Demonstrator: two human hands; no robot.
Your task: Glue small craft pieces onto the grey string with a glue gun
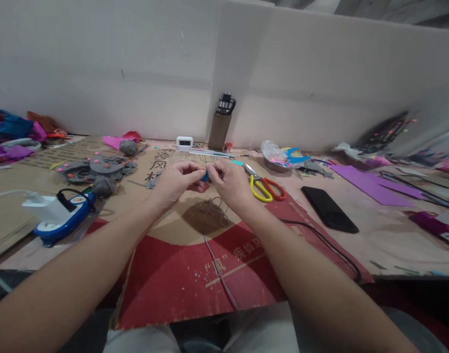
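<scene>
Close together over the cardboard sheet (154, 274), my two hands meet at a small blue piece (205, 175), mostly hidden by the fingers. My left hand (180, 180) is closed with thumb and fingers pinched on it. My right hand (229, 182) is pinched at the other side of the piece; what its fingertips grip is too small to make out. Below the hands, thin grey yarn (217, 213) lies in loose loops. A grey cord (220, 272) runs down the red part of the cardboard.
Scissors (263, 186) and a black phone (329, 208) lie to the right. A blue power strip (66, 220) and grey felt pieces with yarn balls (104, 186) are on the left. Behind stand a bottle (220, 125), a small clock (184, 142) and a bowl of scraps (279, 164).
</scene>
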